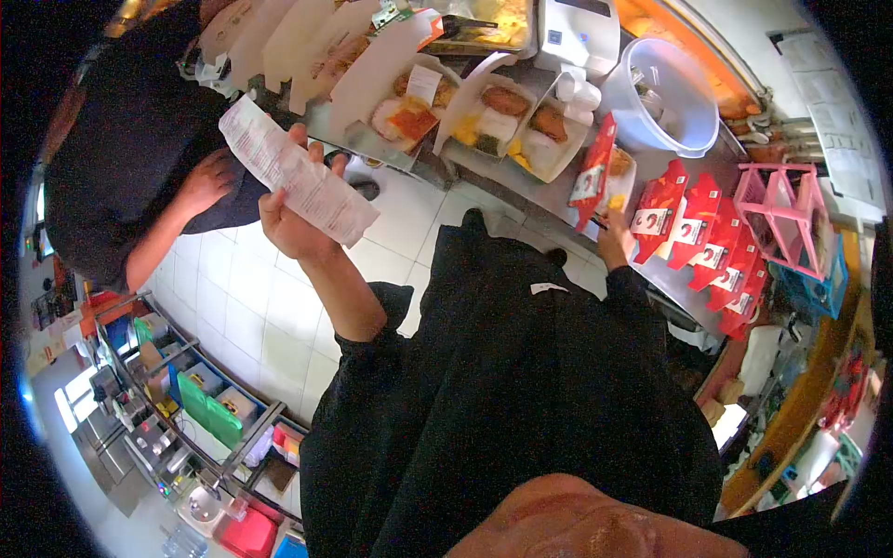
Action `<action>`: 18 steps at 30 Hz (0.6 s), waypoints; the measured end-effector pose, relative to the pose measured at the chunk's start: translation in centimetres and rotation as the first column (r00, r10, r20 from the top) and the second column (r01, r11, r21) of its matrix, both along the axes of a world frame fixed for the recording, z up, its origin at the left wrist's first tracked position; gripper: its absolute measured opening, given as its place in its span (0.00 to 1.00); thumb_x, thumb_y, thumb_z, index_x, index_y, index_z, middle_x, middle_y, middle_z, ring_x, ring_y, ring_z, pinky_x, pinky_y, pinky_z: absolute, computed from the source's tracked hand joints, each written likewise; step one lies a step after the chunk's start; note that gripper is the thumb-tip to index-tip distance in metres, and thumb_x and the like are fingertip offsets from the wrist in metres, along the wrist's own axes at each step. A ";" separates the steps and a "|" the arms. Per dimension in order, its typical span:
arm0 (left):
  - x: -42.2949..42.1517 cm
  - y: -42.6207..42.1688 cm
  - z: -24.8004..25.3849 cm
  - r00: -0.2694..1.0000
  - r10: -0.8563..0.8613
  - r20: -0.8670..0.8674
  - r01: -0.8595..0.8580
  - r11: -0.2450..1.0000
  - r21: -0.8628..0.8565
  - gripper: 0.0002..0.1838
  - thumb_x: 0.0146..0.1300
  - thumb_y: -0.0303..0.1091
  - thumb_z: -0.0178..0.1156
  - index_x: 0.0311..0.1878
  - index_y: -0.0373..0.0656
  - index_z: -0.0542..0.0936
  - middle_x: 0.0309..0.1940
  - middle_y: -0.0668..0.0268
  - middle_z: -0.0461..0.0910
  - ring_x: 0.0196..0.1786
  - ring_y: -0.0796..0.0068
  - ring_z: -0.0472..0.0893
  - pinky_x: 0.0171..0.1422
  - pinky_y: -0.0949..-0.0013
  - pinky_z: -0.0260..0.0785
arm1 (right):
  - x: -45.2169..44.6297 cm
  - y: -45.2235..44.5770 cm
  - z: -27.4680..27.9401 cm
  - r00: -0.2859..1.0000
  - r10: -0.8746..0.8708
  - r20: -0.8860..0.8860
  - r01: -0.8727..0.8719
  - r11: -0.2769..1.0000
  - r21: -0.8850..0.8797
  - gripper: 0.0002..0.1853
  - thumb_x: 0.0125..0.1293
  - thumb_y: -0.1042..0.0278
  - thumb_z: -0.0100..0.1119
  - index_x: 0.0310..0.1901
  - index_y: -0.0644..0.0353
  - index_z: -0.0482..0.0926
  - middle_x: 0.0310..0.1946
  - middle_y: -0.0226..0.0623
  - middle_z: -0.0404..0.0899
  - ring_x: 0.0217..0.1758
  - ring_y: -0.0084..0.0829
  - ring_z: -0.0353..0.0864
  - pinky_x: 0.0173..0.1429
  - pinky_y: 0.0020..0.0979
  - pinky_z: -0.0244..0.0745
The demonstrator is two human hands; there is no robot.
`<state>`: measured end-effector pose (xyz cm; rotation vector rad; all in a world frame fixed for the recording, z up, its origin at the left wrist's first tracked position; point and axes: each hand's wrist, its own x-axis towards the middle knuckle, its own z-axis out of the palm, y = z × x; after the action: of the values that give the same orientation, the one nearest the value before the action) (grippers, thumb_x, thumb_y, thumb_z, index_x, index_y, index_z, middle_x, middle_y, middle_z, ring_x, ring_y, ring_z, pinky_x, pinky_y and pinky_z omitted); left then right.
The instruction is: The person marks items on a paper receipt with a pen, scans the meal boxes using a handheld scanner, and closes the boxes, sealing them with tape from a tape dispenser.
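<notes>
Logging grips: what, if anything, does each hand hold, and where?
Left hand: paper slip, by its long edges around mid-length. Right hand: at the near end of the red box; grip cannot be told.

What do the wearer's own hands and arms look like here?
The left grip is a bare hand with no visible glove or watch; the right grip looks ungloved too, though it shows small. The left sleeve is black, loose and short, leaving the left forearm bare; the right sleeve is also black.
</notes>
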<state>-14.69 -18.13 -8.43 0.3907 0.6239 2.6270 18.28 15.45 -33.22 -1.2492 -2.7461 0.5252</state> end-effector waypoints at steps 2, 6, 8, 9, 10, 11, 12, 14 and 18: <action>-0.7 0.0 0.2 1.000 -0.004 -0.019 0.004 1.000 0.002 0.40 0.45 0.37 0.51 0.66 0.41 0.54 0.57 0.55 0.62 0.47 0.64 0.67 0.50 0.56 0.61 | 1.2 -0.6 1.3 0.982 -0.187 0.018 0.188 0.982 -0.027 0.09 0.51 0.70 0.58 0.37 0.51 0.76 0.36 0.35 0.78 0.44 0.42 0.77 0.44 0.40 0.73; -1.9 0.7 0.3 0.992 -0.110 -0.059 0.114 0.991 0.066 0.39 0.46 0.37 0.51 0.66 0.41 0.55 0.55 0.55 0.62 0.48 0.63 0.67 0.50 0.54 0.62 | 2.4 -0.6 5.6 0.953 0.035 -0.302 0.055 0.957 0.284 0.12 0.50 0.76 0.59 0.38 0.52 0.78 0.36 0.36 0.78 0.40 0.39 0.79 0.43 0.35 0.75; -2.2 1.4 0.1 0.987 -0.155 -0.033 0.158 0.985 0.076 0.39 0.46 0.37 0.50 0.65 0.40 0.55 0.55 0.55 0.62 0.48 0.63 0.67 0.50 0.54 0.62 | 0.3 -1.5 10.9 0.891 -0.123 -0.438 0.226 0.955 0.191 0.13 0.49 0.80 0.56 0.38 0.57 0.78 0.37 0.38 0.77 0.42 0.37 0.77 0.45 0.32 0.74; -2.3 1.6 0.2 0.982 -0.186 -0.012 0.186 0.979 0.078 0.39 0.46 0.37 0.50 0.65 0.40 0.55 0.55 0.55 0.62 0.48 0.63 0.66 0.50 0.54 0.61 | -1.6 -3.0 13.7 0.861 -0.229 -0.454 0.300 0.950 0.091 0.13 0.49 0.80 0.55 0.39 0.59 0.77 0.37 0.41 0.76 0.45 0.39 0.76 0.47 0.32 0.74; -2.6 2.1 0.0 0.973 -0.229 0.004 0.228 0.968 0.102 0.39 0.46 0.36 0.50 0.65 0.39 0.54 0.56 0.55 0.62 0.49 0.62 0.66 0.50 0.54 0.61 | -3.0 -3.9 13.7 0.833 -0.139 -0.535 0.211 0.975 0.076 0.15 0.49 0.82 0.54 0.40 0.59 0.77 0.38 0.38 0.77 0.42 0.36 0.77 0.45 0.32 0.74; -2.7 2.6 0.0 0.970 -0.242 -0.004 0.241 0.965 0.106 0.39 0.46 0.36 0.50 0.65 0.39 0.54 0.56 0.55 0.62 0.49 0.62 0.66 0.50 0.54 0.61 | -4.6 -4.0 13.5 0.788 -0.049 -0.614 0.119 0.990 0.074 0.16 0.48 0.84 0.54 0.41 0.58 0.77 0.39 0.36 0.77 0.40 0.33 0.79 0.43 0.31 0.74; -2.7 3.2 0.1 0.965 -0.259 0.026 0.256 0.962 0.098 0.39 0.46 0.36 0.51 0.65 0.38 0.54 0.56 0.55 0.61 0.49 0.62 0.66 0.50 0.54 0.60 | -6.2 -3.5 10.6 0.830 0.111 -0.546 -0.045 0.990 0.133 0.18 0.48 0.82 0.54 0.43 0.59 0.76 0.40 0.37 0.77 0.40 0.35 0.78 0.44 0.32 0.74; -2.8 4.3 0.4 0.949 -0.314 0.018 0.309 0.941 0.139 0.38 0.46 0.37 0.51 0.64 0.38 0.54 0.56 0.54 0.61 0.49 0.62 0.66 0.51 0.54 0.59 | -10.4 -5.4 9.4 0.848 0.361 -0.388 -0.298 0.930 0.213 0.23 0.49 0.75 0.56 0.51 0.59 0.71 0.41 0.44 0.75 0.43 0.40 0.78 0.46 0.35 0.74; -2.0 4.8 1.8 0.972 -0.233 0.037 0.233 0.972 0.018 0.38 0.47 0.37 0.51 0.64 0.38 0.54 0.55 0.55 0.59 0.50 0.62 0.65 0.51 0.54 0.59 | -13.9 -7.3 2.2 0.971 0.232 -0.060 -0.222 0.964 0.144 0.19 0.54 0.68 0.52 0.50 0.57 0.70 0.37 0.44 0.76 0.38 0.41 0.80 0.37 0.37 0.75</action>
<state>-16.71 -13.30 -6.61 0.3903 0.5146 2.4097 4.38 8.20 -31.06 -0.8716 -2.8219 0.3850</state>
